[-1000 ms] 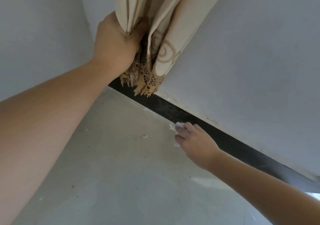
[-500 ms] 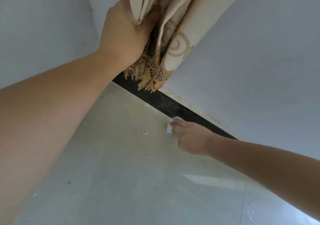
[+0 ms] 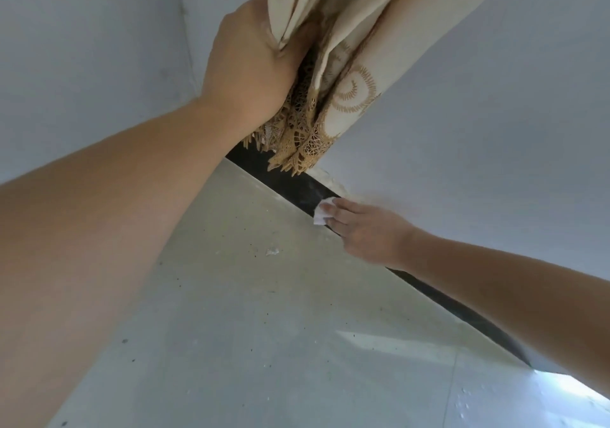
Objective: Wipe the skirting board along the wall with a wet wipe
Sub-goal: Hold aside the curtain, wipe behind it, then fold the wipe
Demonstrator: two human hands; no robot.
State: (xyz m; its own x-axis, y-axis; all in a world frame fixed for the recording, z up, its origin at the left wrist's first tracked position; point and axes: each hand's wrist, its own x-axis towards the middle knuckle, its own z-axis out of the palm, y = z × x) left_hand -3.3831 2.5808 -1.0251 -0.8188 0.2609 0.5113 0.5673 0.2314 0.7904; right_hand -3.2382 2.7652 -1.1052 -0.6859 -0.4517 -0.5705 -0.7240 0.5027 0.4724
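Note:
A black skirting board (image 3: 293,186) runs along the foot of the white wall, from the corner down to the right. My right hand (image 3: 366,229) presses a small white wet wipe (image 3: 321,211) flat against the board with straight fingers. My left hand (image 3: 254,61) grips a bunched cream curtain (image 3: 359,48) with a lace hem and holds it up off the board near the corner. Most of the wipe is hidden under my fingers.
The pale floor (image 3: 264,328) carries dark specks and a small white scrap (image 3: 272,251). A second white wall (image 3: 82,64) meets the first at the corner on the left. A bright patch of light (image 3: 567,391) lies on the floor at the lower right.
My right hand has slid the wipe along the skirting board toward the corner and the curtain. My left hand keeps its grip on the raised curtain.

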